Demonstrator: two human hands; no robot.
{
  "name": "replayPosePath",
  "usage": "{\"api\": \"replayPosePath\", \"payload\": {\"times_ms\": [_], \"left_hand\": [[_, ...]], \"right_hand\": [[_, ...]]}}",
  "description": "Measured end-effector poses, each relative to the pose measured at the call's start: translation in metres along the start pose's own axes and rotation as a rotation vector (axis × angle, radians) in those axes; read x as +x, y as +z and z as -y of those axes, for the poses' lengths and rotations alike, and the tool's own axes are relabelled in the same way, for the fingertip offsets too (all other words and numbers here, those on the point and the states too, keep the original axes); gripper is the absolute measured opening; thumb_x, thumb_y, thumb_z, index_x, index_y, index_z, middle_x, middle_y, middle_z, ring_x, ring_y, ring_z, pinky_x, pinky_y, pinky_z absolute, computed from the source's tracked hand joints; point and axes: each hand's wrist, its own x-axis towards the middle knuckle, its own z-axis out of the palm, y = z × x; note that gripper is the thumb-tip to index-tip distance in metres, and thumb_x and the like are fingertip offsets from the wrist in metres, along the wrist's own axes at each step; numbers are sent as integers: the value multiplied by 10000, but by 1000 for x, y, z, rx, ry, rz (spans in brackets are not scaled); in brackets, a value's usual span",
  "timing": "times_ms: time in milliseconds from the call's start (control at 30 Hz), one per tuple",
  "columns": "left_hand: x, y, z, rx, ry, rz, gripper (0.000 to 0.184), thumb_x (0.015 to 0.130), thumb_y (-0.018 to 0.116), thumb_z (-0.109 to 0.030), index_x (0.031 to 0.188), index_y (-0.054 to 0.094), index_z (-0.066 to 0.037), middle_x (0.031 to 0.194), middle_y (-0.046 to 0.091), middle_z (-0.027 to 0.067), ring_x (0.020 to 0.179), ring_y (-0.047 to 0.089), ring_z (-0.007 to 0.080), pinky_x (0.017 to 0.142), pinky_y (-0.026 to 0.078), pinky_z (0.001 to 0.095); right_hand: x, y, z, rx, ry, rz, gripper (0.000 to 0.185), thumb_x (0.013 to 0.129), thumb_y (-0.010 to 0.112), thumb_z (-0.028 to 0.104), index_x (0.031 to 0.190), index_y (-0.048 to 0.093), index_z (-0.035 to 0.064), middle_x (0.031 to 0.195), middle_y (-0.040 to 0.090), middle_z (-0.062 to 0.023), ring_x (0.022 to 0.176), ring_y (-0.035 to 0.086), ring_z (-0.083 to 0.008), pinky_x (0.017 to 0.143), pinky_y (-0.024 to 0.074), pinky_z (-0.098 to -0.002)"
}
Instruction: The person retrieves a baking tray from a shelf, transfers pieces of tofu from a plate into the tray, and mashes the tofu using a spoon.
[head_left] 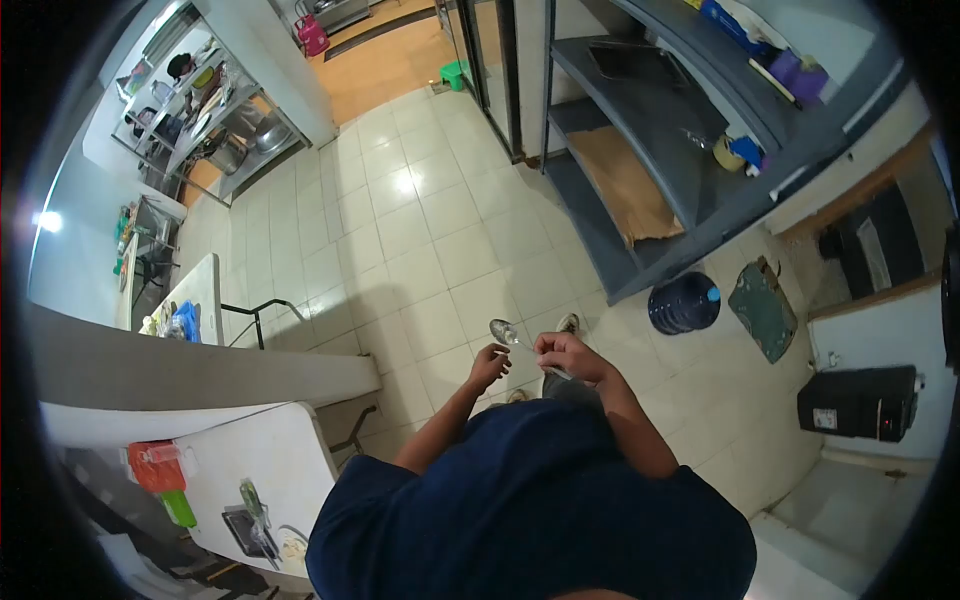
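Note:
My right hand (572,356) is closed around the handle of a metal spoon (500,329), whose bowl points forward and to the left. Something shiny and clear or metallic lies close by the bowl; I cannot make out whether it is a second utensil. Close to the spoon on its left, my left hand (490,368) has loosely bent fingers with gaps between them and holds nothing that I can see. Both hands are held in front of my body, above the tiled floor.
Grey metal shelves (590,225) stand ahead on the right, with a large water bottle (684,303) and green mat (763,310) beside them. A white table (230,450) at the left carries bags and a knife-like item. Kitchen racks (240,110) stand far left.

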Motion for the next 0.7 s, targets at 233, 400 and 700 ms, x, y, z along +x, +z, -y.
{"api": "replayPosePath", "payload": {"times_ms": [233,400,700], "left_hand": [[87,27,-67,9,18,-16,259,877,522,-145,1097,576,-20,821,656,104,642,615,150,525,485,281],[147,52,-181,-579,-80,-95,255,908,522,-207,1105,577,-55,882,637,87,707,617,179,589,491,288],[252,70,-232,-485,56,77,256,908,529,-230,1107,579,-77,877,623,64,762,610,156,607,495,282]], "right_hand": [[53,-90,84,-110,-61,41,69,845,571,71,815,510,67,695,492,36,636,463,-47,592,369,-215],[80,-151,136,-209,-80,89,75,861,575,83,814,517,71,687,483,42,627,443,-48,581,354,-226],[98,-222,167,-93,-125,-46,90,868,569,92,806,510,65,696,485,40,627,434,-47,589,345,-230]]}}
